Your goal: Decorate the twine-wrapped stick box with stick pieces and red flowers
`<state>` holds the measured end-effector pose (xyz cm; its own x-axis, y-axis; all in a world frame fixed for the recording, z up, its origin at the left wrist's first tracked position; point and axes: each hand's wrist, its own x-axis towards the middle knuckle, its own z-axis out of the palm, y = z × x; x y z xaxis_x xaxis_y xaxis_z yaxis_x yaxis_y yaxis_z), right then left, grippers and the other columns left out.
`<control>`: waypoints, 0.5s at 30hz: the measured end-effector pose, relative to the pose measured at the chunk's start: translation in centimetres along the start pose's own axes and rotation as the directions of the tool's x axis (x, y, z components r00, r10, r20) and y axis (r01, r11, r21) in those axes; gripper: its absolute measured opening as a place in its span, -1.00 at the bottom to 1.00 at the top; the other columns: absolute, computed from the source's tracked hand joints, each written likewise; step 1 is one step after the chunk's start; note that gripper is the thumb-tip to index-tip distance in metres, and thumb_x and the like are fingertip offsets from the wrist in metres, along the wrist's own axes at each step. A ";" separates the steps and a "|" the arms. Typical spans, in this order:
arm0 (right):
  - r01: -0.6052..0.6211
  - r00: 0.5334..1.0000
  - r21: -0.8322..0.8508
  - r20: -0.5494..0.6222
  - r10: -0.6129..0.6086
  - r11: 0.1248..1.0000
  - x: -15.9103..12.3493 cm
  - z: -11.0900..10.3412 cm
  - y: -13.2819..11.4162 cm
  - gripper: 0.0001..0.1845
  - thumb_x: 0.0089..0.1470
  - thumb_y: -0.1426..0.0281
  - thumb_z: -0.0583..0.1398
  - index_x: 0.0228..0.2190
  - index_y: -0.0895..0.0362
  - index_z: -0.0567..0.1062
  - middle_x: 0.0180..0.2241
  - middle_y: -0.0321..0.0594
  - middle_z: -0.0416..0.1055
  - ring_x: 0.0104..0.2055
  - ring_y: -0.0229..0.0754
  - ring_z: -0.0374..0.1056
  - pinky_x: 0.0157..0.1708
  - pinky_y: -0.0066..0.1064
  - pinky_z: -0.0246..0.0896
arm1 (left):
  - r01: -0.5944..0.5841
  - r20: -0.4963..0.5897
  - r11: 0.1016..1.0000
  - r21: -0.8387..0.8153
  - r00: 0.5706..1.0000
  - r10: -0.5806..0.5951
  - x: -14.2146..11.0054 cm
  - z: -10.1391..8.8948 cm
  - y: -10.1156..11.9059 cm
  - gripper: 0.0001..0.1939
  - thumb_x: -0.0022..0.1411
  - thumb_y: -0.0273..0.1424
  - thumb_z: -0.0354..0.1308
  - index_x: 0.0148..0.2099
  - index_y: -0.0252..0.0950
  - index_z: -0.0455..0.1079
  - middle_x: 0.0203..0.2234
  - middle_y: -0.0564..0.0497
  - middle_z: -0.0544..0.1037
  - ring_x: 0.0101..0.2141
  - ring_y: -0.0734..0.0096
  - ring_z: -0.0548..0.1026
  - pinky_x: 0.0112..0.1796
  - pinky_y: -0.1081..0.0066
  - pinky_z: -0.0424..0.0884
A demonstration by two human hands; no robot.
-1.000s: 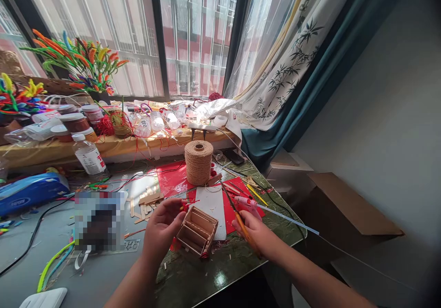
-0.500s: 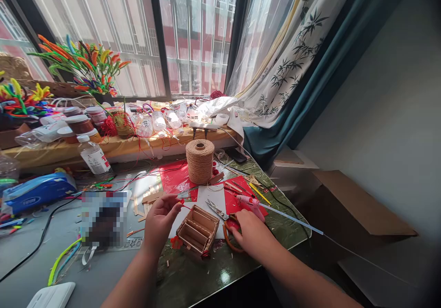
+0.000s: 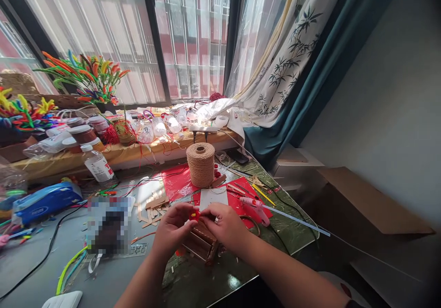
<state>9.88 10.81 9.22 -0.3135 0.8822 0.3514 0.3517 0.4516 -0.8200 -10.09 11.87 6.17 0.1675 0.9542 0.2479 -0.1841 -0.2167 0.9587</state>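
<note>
A small red flower with a yellow centre (image 3: 194, 214) is pinched between the thumb and fingers of my left hand (image 3: 174, 230). My right hand (image 3: 223, 223) meets it from the right, fingertips closed together at the flower's edge; its stem is hidden there. Just below both hands, a small box of wooden sticks with compartments (image 3: 198, 243) stands on the table, partly covered by my right hand. An orange-red flower (image 3: 179, 252) sits at the box's left side. Behind my right hand, only the handle of the scissors (image 3: 254, 225) shows.
A twine spool (image 3: 200, 165) stands behind the hands on red and white sheets. The pink glue gun (image 3: 257, 207) lies to the right, its long glue stick reaching past the table edge. Wooden strips (image 3: 153, 209), a blurred device and a bottle (image 3: 98, 165) are at left.
My right hand has let go of the scissors and moved left to the red flower. My left hand has shifted right, over the box, with the flower turned to show its yellow centre.
</note>
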 end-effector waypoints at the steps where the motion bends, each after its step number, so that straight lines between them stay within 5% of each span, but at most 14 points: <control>1: -0.044 0.999 0.071 -0.008 0.045 0.997 0.1 0.4 0.2 -0.88 0.23 0.45 0.29 -0.21 0.07 0.65 -0.25 -0.21 0.63 -0.17 -0.11 0.53 -0.12 -0.30 0.39 | 0.007 0.020 1.000 -0.027 1.000 -0.006 0.0 -0.2 -0.1 -0.65 0.09 -0.40 0.49 -0.07 -0.24 0.53 -0.17 -0.09 0.66 -0.13 0.25 0.63 -0.09 0.33 0.56; 4: -0.171 0.985 0.271 0.030 0.169 0.947 0.5 1.4 0.5 -0.88 0.20 0.39 0.31 -0.20 0.08 0.65 -0.26 -0.22 0.65 -0.20 -0.10 0.56 -0.19 -0.33 0.42 | 0.006 0.039 0.998 -0.059 0.999 -0.004 -0.1 -0.7 -0.2 -0.65 0.08 -0.40 0.49 -0.07 -0.24 0.53 -0.17 -0.08 0.65 -0.11 0.23 0.62 -0.06 0.31 0.55; 9: -0.228 0.971 0.308 0.001 0.239 0.924 2.4 1.4 2.3 -0.82 0.10 0.27 0.37 -0.30 0.12 0.66 -0.32 -0.20 0.62 -0.26 -0.11 0.50 -0.25 -0.34 0.36 | -0.033 0.011 0.999 0.024 0.999 0.033 0.3 -2.1 -0.8 -0.53 0.19 -0.29 0.42 0.12 -0.23 0.46 -0.02 -0.16 0.59 -0.10 0.23 0.57 -0.07 0.29 0.51; 15: -0.312 0.948 0.438 0.087 0.306 0.843 4.6 0.7 4.8 -0.66 -0.07 0.14 0.46 -0.40 0.16 0.61 -0.51 -0.29 0.51 -0.48 -0.24 0.33 -0.40 -0.39 0.22 | 0.125 -0.053 0.988 0.092 0.991 -0.120 1.5 -3.6 -3.9 -0.66 0.26 -0.17 0.33 -0.02 -0.26 0.53 -0.10 -0.13 0.63 -0.09 0.17 0.58 0.00 0.20 0.48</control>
<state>9.55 16.92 6.61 -0.2666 0.9628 0.0433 0.0082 0.0472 -0.9989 -12.56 14.88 2.29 0.1366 0.9830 0.1229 -0.0719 -0.1139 0.9909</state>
